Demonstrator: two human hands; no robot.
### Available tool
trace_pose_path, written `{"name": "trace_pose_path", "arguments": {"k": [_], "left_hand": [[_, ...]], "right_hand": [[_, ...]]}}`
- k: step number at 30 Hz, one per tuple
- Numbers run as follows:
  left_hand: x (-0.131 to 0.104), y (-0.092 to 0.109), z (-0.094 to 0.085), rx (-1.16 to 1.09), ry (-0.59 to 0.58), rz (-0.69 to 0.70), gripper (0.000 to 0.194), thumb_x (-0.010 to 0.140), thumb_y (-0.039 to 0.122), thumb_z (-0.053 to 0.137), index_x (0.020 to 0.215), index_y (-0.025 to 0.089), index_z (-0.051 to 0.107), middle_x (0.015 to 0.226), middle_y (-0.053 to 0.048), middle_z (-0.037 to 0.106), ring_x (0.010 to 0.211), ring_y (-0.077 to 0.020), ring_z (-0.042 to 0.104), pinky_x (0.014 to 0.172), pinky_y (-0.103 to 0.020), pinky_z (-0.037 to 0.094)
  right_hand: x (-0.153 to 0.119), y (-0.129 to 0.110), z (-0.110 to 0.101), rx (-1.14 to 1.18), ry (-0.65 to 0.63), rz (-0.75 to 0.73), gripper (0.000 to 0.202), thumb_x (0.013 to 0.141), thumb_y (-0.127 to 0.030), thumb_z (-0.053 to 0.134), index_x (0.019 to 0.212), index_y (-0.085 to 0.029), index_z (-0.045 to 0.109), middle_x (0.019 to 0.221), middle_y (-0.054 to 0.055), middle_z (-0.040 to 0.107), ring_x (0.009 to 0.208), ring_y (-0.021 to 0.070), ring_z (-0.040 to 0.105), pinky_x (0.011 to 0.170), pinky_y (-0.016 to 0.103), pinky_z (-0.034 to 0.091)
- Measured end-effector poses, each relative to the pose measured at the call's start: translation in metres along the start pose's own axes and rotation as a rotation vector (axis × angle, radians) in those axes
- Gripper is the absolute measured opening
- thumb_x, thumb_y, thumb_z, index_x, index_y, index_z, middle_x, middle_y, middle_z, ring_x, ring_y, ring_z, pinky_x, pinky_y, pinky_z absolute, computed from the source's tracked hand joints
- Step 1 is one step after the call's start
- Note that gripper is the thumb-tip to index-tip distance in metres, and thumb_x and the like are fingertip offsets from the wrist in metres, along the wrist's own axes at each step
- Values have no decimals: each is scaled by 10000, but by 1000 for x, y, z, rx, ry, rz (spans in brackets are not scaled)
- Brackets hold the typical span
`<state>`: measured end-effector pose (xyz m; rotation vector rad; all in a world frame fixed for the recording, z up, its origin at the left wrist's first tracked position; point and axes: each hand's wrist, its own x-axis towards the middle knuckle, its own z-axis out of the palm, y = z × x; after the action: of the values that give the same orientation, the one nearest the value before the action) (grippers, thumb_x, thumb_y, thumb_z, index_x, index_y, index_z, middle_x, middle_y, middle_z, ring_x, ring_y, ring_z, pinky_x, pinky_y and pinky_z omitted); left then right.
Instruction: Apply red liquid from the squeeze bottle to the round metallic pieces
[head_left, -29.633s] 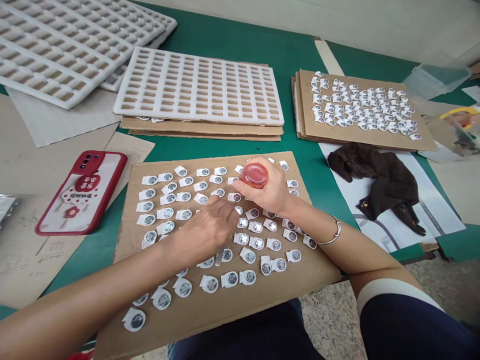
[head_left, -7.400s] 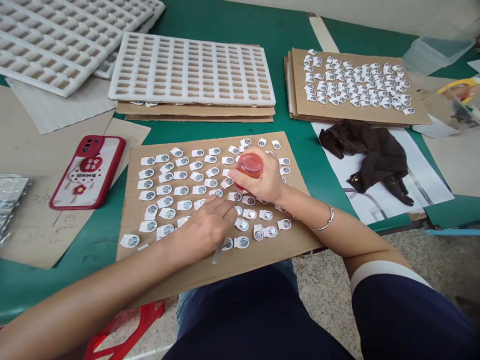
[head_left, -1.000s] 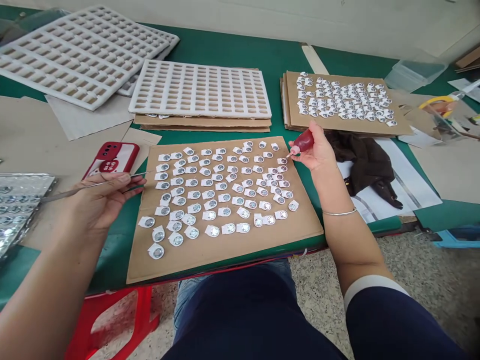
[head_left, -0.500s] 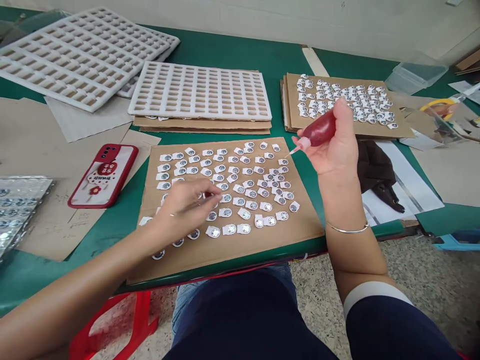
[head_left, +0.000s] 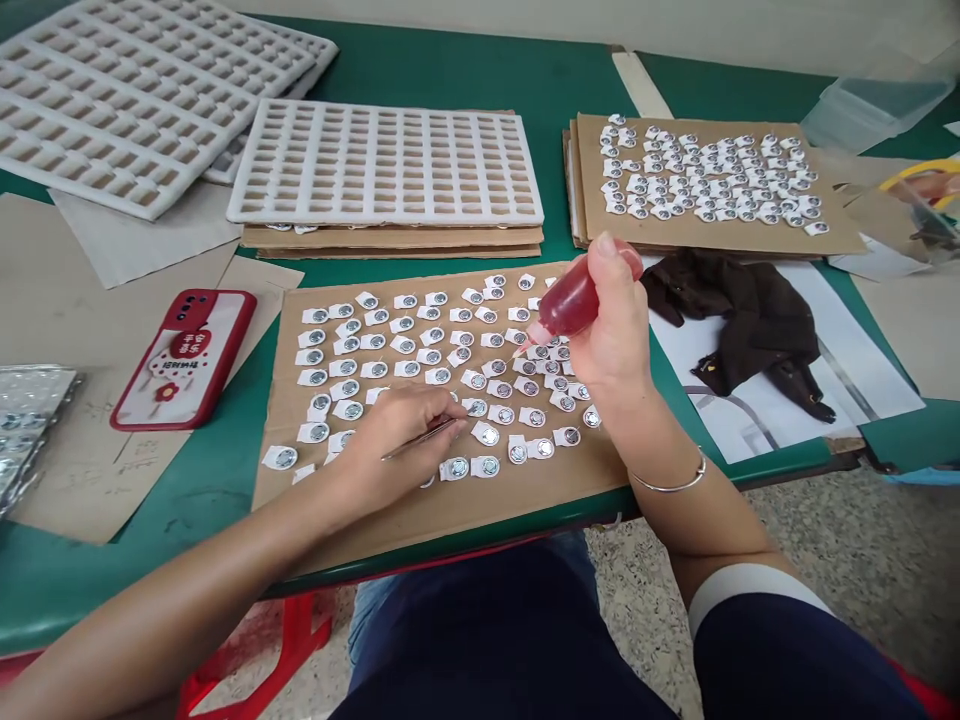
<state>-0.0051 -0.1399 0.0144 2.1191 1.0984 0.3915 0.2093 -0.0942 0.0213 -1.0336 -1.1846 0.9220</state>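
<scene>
A pair of thin metal tweezers (head_left: 421, 438) is pinched in my left hand (head_left: 401, 440), which is closed low over the cardboard sheet (head_left: 360, 530). Its tip points at a small white tab with a round silver piece (head_left: 475, 407); whether they touch I cannot tell. My right hand (head_left: 619, 330) is wrapped round a squeeze bottle (head_left: 574, 300) of dark red liquid, tilted with its fine nozzle (head_left: 525, 345) down and to the left above the tabs. Rows of such tabs cover the sheet, and my left hand hides some of them.
White slotted trays (head_left: 390, 165) lie at the back left, partly on cardboard. A second tab-covered cardboard stack (head_left: 720, 240) is at the back right. Dark brown cloth (head_left: 757, 330) rests on paper at right. A red-edged phone (head_left: 184, 360) lies left, near a clear plastic bag (head_left: 30, 430).
My right hand has brought the bottle down and left, over the tabs. My left hand has moved right and slightly down, and the tweezers show more plainly. The view has shifted slightly.
</scene>
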Motion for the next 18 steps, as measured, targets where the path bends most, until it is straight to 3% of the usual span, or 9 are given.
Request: {"name": "trace_pose_path", "arguments": {"k": [5, 11, 18], "left_hand": [[1, -5, 4, 14, 63, 93, 118, 835, 224, 520, 845, 183, 630, 754, -10, 648, 694, -136, 586, 657, -264, 437], [0, -2, 6, 64, 47, 257, 125, 844, 136, 468, 829, 157, 590, 723, -23, 612, 671, -143, 563, 680, -301, 436], [-12, 6, 21, 414, 20, 434, 138, 772, 28, 444, 767, 109, 556, 748, -95, 580, 769, -221, 539, 698, -380, 442]], "right_hand": [[-1, -4, 3, 84, 25, 14, 400, 817, -618, 370, 810, -243, 511, 625, -29, 532, 659, 198, 669, 456, 324, 540], [-7, -7, 11, 110, 25, 124, 314, 836, -513, 453, 710, -226, 474, 525, -51, 478, 435, 130, 591, 365, 260, 464], [-25, -3, 31, -175, -108, 79, 260, 727, -431, 640, 788, -230, 486, 645, -38, 564, 490, 105, 580, 403, 233, 443]]}}
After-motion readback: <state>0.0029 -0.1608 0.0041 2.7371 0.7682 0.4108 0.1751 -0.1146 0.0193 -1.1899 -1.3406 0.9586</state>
